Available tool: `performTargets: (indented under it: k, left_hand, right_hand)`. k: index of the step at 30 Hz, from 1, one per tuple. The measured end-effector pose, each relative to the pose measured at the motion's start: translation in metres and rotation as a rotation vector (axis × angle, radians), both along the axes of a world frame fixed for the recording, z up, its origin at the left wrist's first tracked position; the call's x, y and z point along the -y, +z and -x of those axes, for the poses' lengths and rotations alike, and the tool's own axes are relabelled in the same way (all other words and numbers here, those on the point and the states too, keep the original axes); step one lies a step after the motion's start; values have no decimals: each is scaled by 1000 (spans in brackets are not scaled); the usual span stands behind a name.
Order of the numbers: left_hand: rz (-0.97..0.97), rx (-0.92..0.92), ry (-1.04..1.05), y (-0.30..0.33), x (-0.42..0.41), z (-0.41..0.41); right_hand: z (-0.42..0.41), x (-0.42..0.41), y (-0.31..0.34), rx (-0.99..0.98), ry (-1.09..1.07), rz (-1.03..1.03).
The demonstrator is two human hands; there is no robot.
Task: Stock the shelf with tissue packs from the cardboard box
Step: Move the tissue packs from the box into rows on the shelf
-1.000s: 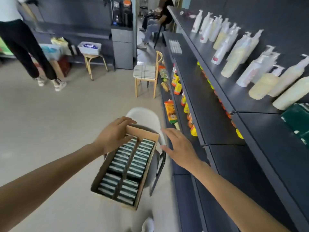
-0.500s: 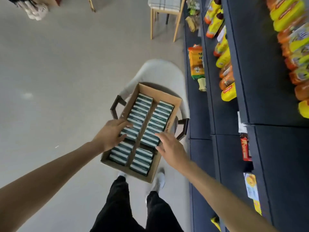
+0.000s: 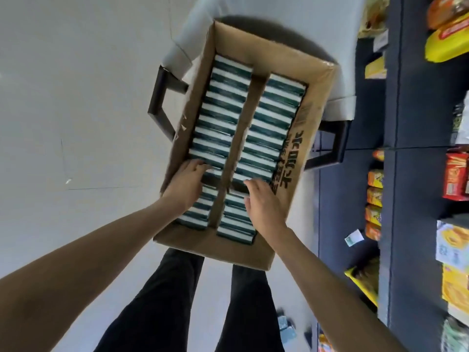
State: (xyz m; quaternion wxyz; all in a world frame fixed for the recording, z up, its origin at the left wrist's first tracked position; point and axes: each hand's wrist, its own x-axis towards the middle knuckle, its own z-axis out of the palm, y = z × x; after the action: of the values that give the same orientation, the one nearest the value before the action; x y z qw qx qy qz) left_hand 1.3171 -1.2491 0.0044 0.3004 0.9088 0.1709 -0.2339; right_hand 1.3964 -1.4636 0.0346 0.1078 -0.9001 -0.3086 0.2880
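An open cardboard box (image 3: 308,115) rests on a white chair and holds two rows of dark green and white tissue packs (image 3: 225,107), split by a cardboard divider. My left hand (image 3: 186,185) lies on the near part of the left row, fingertips dug between packs. My right hand (image 3: 264,207) lies on the near part of the right row, fingers curled down onto the packs. Neither hand has lifted a pack clear of the box. The dark shelf unit (image 3: 416,102) stands to the right.
The white chair (image 3: 337,72) with dark armrests holds the box. Shelves on the right carry yellow, orange and red snack packets (image 3: 375,196). Pale floor lies to the left. My black-trousered legs (image 3: 162,301) stand just below the box.
The view has tilted down and come closer to the box. Both hands have slid toward the near end of the rows and pressed into the packs.
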Motion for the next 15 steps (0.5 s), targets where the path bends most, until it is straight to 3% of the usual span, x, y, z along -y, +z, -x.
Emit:
performTargets:
  k: [5,15]
  left_hand:
    - [-76,-6,-3,-27,11,-5]
    - [-261,5,-267,-44,6,-6]
  right_hand:
    - [3,-12,-42,70,-44,84]
    - [-1,-17,-59,195,-60,297]
